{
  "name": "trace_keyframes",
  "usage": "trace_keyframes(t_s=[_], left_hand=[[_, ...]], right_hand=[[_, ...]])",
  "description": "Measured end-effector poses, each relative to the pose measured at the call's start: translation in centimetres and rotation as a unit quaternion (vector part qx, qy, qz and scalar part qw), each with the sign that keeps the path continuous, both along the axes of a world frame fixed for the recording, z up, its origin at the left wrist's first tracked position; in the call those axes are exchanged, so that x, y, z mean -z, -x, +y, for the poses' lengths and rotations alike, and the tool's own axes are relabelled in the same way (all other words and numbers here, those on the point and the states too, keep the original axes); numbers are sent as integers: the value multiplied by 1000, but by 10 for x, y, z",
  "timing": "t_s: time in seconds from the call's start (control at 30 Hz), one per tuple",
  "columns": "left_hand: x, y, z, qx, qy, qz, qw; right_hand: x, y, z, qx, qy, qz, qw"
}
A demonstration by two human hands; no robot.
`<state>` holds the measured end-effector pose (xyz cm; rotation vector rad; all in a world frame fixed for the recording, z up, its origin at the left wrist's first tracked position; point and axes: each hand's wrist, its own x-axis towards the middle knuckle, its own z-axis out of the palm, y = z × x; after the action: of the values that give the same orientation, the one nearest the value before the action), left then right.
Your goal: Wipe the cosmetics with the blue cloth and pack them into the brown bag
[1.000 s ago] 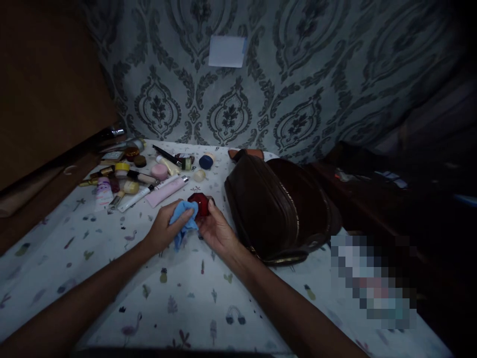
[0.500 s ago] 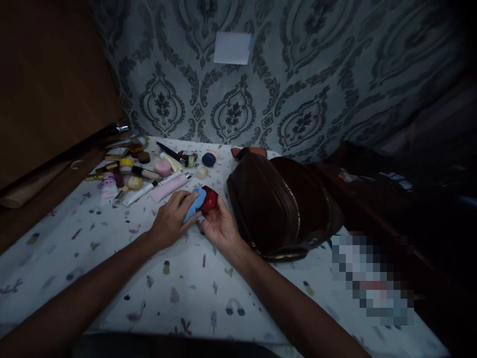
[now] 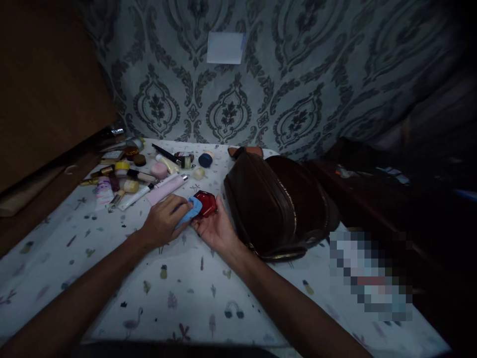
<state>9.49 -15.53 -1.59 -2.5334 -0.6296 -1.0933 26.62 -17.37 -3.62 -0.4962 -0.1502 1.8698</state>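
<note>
Left hand [image 3: 163,222]: grip closed on crumpled light-blue cloth [image 3: 191,211], cloth against shiny red hexagonal case [image 3: 206,204]. Right hand [image 3: 219,227]: grip holds case, just left of dark-brown zippered bag [image 3: 261,206]. Pale pink tube [image 3: 167,190] lies farther left of bag, on white patterned desk [image 3: 186,303].

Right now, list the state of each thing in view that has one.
Blue cloth: bunched, gripped in the left hand, against the red item's edge
Red hexagonal item: held in the right hand
Pink tube: lying flat, capped
Yellow-lidded jar: upright, lid on
Brown bag: resting on the tablecloth; too dark to tell whether zipped
White card: flat against the patterned wall
</note>
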Motion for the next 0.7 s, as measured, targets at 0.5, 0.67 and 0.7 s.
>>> trace_keyframes(t_s=[0.5, 0.67, 0.7], left_hand=[[5, -3, -2, -74, 169, -108, 977], [7, -3, 0, -90, 344, -172, 919], [7, -4, 0, -81, 372, -178, 908]], right_hand=[[4, 4, -4, -8, -107, -98, 989], [7, 4, -3, 38, -125, -125, 984], [7, 4, -2, 56, -130, -133, 981]])
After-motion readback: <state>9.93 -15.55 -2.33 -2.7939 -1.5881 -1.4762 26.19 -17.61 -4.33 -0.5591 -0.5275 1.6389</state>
